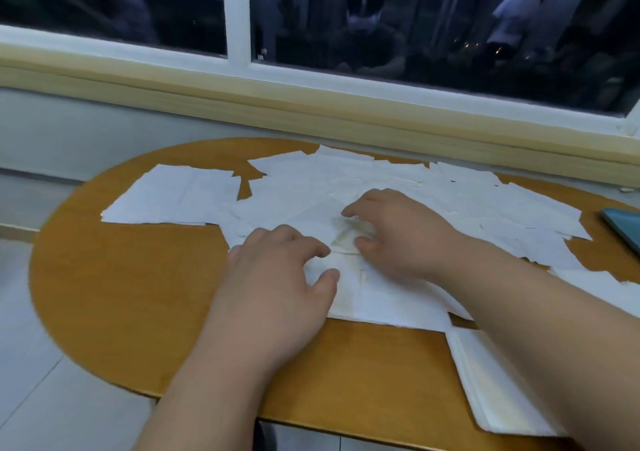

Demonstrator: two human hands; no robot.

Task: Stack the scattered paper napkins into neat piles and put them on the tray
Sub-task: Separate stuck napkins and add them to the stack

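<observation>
White paper pile [491,381], squared, near right on table [121,295], not yet trayed. Left hand [277,284], fingers loosely bent, presses loose sheets. Right hand [394,232] pinches crumpled napkin [353,234]. Beyond, scattered napkins [381,177], mostly unsorted. Teal edge [623,224] far right, possibly the tray.

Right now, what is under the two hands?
White napkins, overlapping on the wooden table, lie under the left hand and right hand. What lies right beneath the palms is covered.

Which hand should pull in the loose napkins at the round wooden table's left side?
Left, probably: the left hand lies nearest those loose white paper napkins; the right hand sits farther right, mid-spread.
</observation>
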